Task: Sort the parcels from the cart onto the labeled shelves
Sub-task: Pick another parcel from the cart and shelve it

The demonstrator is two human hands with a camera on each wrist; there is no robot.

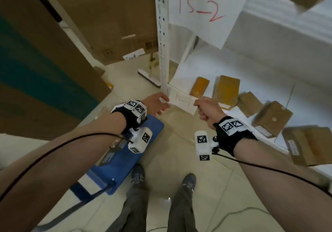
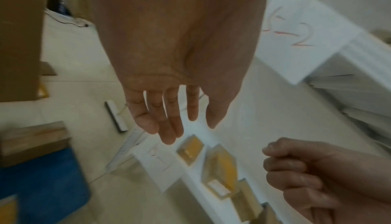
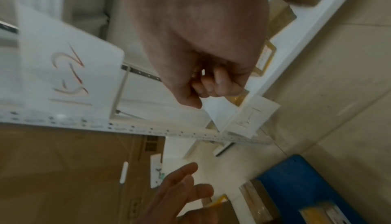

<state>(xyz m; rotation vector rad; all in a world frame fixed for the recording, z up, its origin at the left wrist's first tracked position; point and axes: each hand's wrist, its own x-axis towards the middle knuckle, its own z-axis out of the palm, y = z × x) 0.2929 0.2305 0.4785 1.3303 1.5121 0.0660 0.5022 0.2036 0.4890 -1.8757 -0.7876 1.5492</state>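
- The left hand (image 1: 158, 106) hangs with straight, spread fingers and holds nothing; it hovers near the small paper label (image 1: 181, 102) on the lower shelf (image 1: 233, 66).
- The right hand (image 1: 206, 109) is curled into a loose fist, and nothing shows in it.
- Both hands being empty suggests a parcel has been set down and the next must come from the cart.
- Five parcels (image 1: 226, 89) show on the lower shelf, spread along its front edge, probably so their labels stay readable.
- The blue cart (image 1: 125, 158) stands beside the feet; at least one parcel lies on it.
- A sheet reading 15-2 (image 1: 203, 9) marks the shelf above.
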